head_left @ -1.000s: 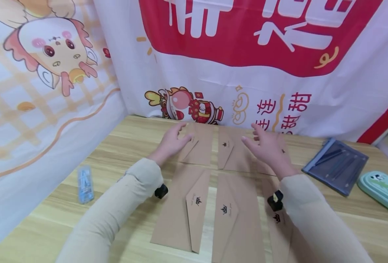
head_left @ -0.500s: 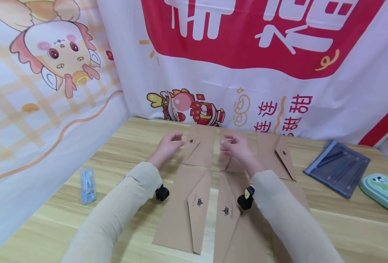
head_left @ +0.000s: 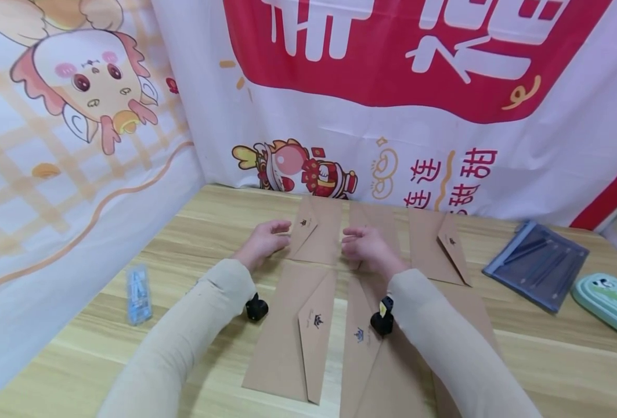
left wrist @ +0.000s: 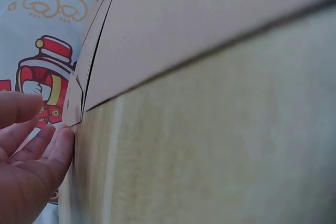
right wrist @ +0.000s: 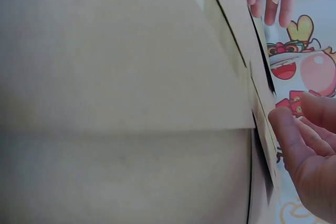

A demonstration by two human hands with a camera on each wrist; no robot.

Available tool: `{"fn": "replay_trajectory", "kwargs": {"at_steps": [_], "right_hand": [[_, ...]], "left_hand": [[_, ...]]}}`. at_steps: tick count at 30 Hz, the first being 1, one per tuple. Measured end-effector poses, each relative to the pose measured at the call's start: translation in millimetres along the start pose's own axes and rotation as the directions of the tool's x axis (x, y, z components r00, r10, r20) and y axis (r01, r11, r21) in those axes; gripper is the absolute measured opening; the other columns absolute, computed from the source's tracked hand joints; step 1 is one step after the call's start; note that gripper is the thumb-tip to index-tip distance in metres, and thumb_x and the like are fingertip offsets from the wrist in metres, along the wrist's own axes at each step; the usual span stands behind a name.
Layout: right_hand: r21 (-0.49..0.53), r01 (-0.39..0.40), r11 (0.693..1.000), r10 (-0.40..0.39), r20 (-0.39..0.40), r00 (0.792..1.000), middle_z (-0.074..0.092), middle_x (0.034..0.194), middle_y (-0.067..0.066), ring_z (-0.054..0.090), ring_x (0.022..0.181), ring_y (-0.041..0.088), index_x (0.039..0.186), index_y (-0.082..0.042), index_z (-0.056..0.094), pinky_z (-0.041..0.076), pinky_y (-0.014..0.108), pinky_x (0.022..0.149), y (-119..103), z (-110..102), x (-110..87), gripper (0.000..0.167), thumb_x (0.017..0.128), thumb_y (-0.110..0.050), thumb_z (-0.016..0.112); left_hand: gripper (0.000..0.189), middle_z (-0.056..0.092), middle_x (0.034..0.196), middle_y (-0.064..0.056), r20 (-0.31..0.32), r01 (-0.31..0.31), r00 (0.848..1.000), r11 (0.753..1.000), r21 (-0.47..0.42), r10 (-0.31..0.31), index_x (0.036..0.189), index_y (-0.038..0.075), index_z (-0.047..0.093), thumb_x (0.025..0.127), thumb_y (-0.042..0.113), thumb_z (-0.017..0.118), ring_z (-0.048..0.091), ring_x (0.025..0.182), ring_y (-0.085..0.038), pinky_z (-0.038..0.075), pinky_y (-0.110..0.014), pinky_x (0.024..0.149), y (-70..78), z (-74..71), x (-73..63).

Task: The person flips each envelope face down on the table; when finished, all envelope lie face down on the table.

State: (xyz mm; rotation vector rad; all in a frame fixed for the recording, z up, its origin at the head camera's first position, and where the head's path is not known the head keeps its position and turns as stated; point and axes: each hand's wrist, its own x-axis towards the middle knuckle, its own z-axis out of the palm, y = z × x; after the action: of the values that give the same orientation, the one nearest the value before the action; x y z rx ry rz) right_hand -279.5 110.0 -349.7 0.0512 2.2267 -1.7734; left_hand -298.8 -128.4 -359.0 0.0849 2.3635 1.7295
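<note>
Brown envelopes with a crown print lie in two rows. My left hand (head_left: 263, 242) is at the left edge of the back-left envelope (head_left: 321, 232), its fingers loosely bent with nothing between them. Over the left part of the back-middle envelope (head_left: 378, 217) is my right hand (head_left: 368, 247), fingertips pointing left toward the gap beside the back-left one. In the right wrist view, the right thumb and fingers (right wrist: 286, 129) are apart and hold nothing. The front-left envelope (head_left: 279, 342) and front-middle envelope (head_left: 357, 371) lie nearer; my right forearm partly hides the front-right envelope (head_left: 470, 307).
The back-right envelope (head_left: 425, 238) lies beyond my right arm. Further right are a dark blue zip pouch (head_left: 538, 264) with pens inside and a mint-green panda case (head_left: 611, 305). A clear case with blue pieces (head_left: 139, 295) lies left. A printed cloth (head_left: 298, 125) hangs behind the table.
My right hand has moved left from between the back-middle and back-right envelopes to the back-middle one's left side. My left hand has come slightly nearer to me, off the back-left envelope's top.
</note>
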Motion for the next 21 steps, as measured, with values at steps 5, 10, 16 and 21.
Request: {"fn": "replay_trajectory", "kwargs": {"at_steps": [5, 10, 16, 21], "right_hand": [[-0.081, -0.015, 0.997, 0.015, 0.004, 1.000, 0.055, 0.127, 0.020, 0.058, 0.104, 0.024, 0.134, -0.001, 0.045, 0.051, 0.023, 0.070, 4.3, 4.5, 4.4, 0.051, 0.084, 0.004, 0.058], [-0.093, -0.063, 0.994, 0.061, -0.018, 0.998, 0.056, 0.127, 0.015, 0.060, 0.102, 0.021, 0.133, -0.006, 0.048, 0.052, 0.023, 0.071, 4.3, 7.4, 5.2, 0.051, 0.084, 0.002, 0.061], [-0.088, -0.053, 0.995, 0.053, -0.005, 0.999, 0.055, 0.129, 0.016, 0.058, 0.109, 0.024, 0.134, -0.005, 0.046, 0.052, 0.023, 0.076, 4.4, 7.3, 5.0, 0.052, 0.085, 0.002, 0.060], [-0.072, -0.046, 0.996, 0.048, 0.031, 0.998, 0.053, 0.131, 0.017, 0.058, 0.111, 0.024, 0.134, -0.003, 0.044, 0.053, 0.022, 0.076, 6.6, 7.1, 5.0, 0.053, 0.084, 0.005, 0.059]], "left_hand": [[0.055, 0.041, 0.140, -0.019, 0.031, 0.000, 1.000, 1.000, 0.013, 0.000, 0.137, 0.000, 0.039, 0.084, -0.008, 0.054, 0.042, 0.127, -0.031, 0.039, -0.037, 0.104, 0.1, 1.4, 0.4], [0.056, 0.044, 0.137, -0.021, 0.048, -0.003, 0.999, 1.000, 0.015, 0.003, 0.136, -0.002, 0.039, 0.082, -0.011, 0.054, 0.042, 0.127, -0.031, 0.040, -0.036, 0.103, -2.1, 4.0, 1.8], [0.058, 0.045, 0.136, -0.022, 0.030, 0.015, 0.999, 0.999, -0.039, -0.014, 0.134, -0.004, 0.042, 0.079, -0.016, 0.054, 0.043, 0.127, -0.031, 0.041, -0.034, 0.102, -5.7, 7.2, 5.7], [0.055, 0.046, 0.134, -0.022, 0.009, 0.026, 1.000, 0.995, -0.095, -0.026, 0.133, -0.003, 0.043, 0.081, -0.015, 0.053, 0.044, 0.125, -0.031, 0.042, -0.035, 0.101, -8.6, 6.8, 5.6]]}}
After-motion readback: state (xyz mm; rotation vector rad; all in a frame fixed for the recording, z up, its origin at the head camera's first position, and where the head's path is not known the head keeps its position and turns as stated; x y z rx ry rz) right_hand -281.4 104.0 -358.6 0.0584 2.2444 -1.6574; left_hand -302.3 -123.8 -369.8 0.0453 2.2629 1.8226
